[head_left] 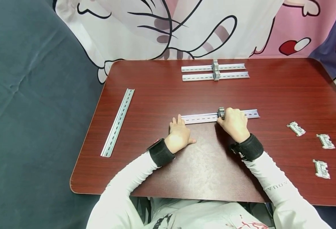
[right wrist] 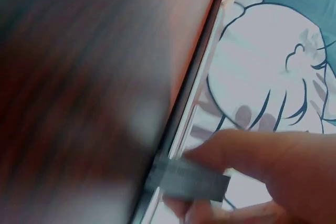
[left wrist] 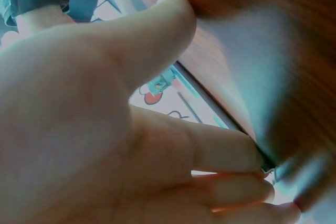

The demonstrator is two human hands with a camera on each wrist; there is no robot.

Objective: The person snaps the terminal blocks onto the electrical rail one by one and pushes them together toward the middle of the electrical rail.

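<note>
A slotted metal DIN rail (head_left: 199,119) lies across the middle of the table. My left hand (head_left: 179,135) has its fingers extended against the rail's left end, the thumb held out to the side; the left wrist view shows this hand (left wrist: 131,129) close up. Further right on the rail sits a grey terminal block (head_left: 221,112), which my right hand (head_left: 234,122) pinches between thumb and fingers. The right wrist view shows the block (right wrist: 186,178) on the rail, slightly blurred, with the thumb and fingers of my right hand (right wrist: 283,166) around it.
Two parallel rails (head_left: 197,77) with terminal blocks (head_left: 216,70) across them lie at the back edge. A bare rail (head_left: 117,122) lies at the left. Three loose pale terminal blocks (head_left: 325,141) are spread at the right. A patterned curtain (head_left: 113,35) hangs behind the table.
</note>
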